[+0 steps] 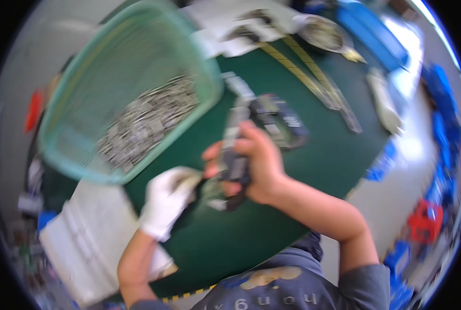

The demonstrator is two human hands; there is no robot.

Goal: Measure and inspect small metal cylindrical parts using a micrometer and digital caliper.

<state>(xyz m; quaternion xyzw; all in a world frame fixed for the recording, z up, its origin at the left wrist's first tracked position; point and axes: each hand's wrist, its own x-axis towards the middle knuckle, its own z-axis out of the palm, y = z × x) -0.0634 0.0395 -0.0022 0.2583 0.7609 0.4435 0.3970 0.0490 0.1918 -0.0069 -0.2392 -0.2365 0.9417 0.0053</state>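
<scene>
My right hand (pixel 259 163), bare, is wrapped round a grey and silver micrometer (pixel 235 168), held lengthwise over the table; motion blurs its details. My left hand (pixel 168 199), in a white glove, is closed in a pinch beside the micrometer's lower end. Whatever its fingertips hold is hidden or too small to make out. Just beyond my right hand, a second dark measuring tool with a curved frame (pixel 295 126) lies on the green table (pixel 313 170). At the left, a pale green mesh basket (pixel 212 98) holds a heap of small grey metal pieces (pixel 147 121).
Whitish sheets or a board (pixel 88 237) lie under my left forearm. Two yellowish strips (pixel 313 77) run across the far right of the table, near a white bowl (pixel 321 33) and a blue tray (pixel 372 33). A red crate (pixel 426 221) stands off to the right.
</scene>
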